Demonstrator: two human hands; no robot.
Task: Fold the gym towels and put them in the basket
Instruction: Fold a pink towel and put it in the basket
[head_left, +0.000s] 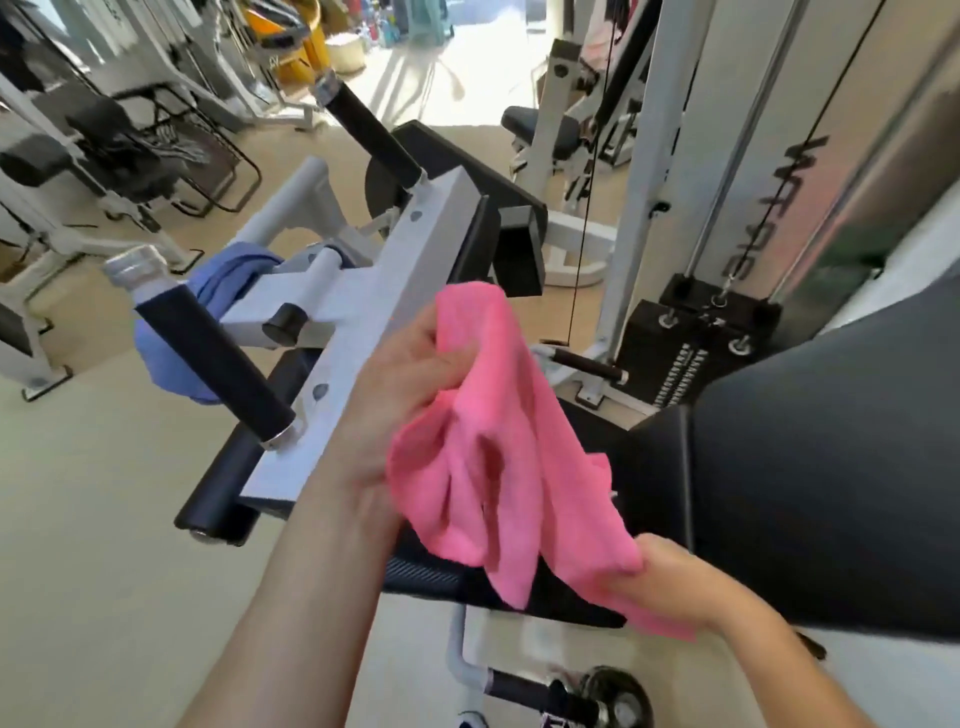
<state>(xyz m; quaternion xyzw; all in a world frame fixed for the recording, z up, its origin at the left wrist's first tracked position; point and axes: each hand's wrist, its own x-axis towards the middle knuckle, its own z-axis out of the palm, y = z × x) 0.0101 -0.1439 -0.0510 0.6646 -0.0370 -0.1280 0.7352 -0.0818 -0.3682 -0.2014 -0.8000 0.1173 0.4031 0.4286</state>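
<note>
A pink towel (498, 447) hangs crumpled in the air between both hands, in front of a gym machine. My left hand (400, 374) grips its upper part, fingers curled into the cloth. My right hand (670, 577) pinches its lower right corner. A blue towel (208, 306) is draped over the machine's white frame at the left, behind a black handle. No basket is in view.
The white machine frame (374, 291) with two black handles (223, 358) stands just beyond the hands. A black padded seat (810, 467) fills the right side. A weight stack (691, 353) and cable column rise behind it. Beige floor (93, 519) lies open to the left.
</note>
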